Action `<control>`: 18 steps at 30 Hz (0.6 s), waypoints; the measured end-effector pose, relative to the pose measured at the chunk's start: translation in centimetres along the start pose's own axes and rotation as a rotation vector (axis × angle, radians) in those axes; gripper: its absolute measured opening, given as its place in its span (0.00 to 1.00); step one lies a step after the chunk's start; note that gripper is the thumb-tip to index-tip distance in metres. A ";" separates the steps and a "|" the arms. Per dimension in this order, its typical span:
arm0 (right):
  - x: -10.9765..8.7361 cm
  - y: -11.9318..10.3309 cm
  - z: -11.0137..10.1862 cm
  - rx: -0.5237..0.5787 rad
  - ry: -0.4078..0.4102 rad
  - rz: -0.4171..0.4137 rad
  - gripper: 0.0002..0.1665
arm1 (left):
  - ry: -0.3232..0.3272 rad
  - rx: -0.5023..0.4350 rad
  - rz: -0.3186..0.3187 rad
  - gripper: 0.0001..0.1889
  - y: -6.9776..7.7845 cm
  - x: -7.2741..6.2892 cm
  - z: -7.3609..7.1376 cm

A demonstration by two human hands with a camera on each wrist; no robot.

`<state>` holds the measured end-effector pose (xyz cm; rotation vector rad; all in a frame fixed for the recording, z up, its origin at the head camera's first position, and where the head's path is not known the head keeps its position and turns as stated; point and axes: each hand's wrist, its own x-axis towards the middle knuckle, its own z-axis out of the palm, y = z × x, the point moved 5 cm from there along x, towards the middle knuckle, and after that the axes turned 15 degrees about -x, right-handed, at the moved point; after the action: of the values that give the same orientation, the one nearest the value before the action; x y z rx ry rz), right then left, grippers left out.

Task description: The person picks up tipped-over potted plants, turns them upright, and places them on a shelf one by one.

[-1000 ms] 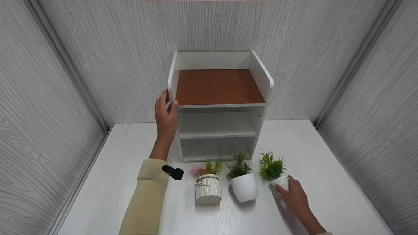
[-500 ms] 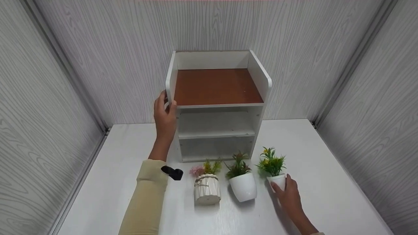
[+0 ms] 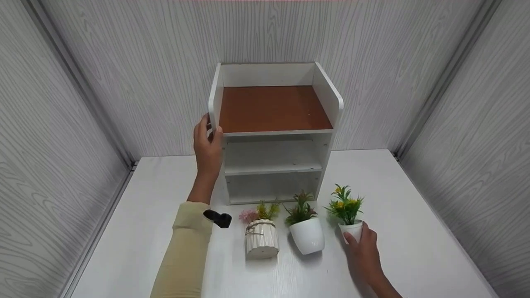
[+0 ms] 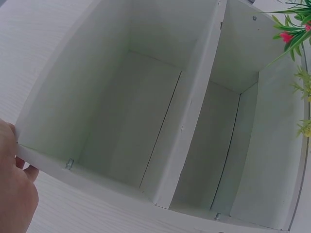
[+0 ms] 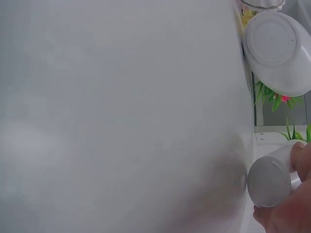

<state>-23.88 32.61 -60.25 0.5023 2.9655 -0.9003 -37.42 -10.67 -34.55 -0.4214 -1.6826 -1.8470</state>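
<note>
My left hand (image 3: 208, 151) grips the left side panel of a small white shelf unit (image 3: 273, 170), thumb at the front edge and fingers behind. In the left wrist view that hand (image 4: 17, 182) is at the unit's edge, beside its open compartments. My right hand (image 3: 366, 252) holds a small potted plant (image 3: 345, 209) with yellow flowers by its white pot, thumb on one side and fingers on the other. The pot's round base (image 5: 269, 182) faces the right wrist camera, close to the table. The plant leans toward the unit's front right corner.
A larger white pot (image 3: 307, 236) with a reddish-green plant lies tilted in front of the unit. Left of it lies a ribbed cream pot (image 3: 262, 240) with twine and pink and yellow flowers. Wood-grain panels (image 3: 265, 29) enclose the white table (image 3: 165, 182) on three sides.
My right hand has turned the small potted plant more upright and shifted it slightly left. My left hand keeps its grip on the shelf unit. The whole head view has drifted a little.
</note>
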 end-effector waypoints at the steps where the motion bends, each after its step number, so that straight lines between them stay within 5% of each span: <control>1: -0.1 0.0 -0.1 -0.007 0.005 0.003 0.53 | -0.001 -0.003 0.001 0.26 0.1 0.0 0.0; 18: -1.1 0.3 -1.3 0.005 0.100 0.074 0.46 | -0.001 0.000 -0.003 0.26 0.1 -0.1 0.1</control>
<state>-22.66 33.25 -59.24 0.6712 3.0103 -0.9022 -37.31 -10.58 -34.48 -0.4196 -1.6846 -1.8492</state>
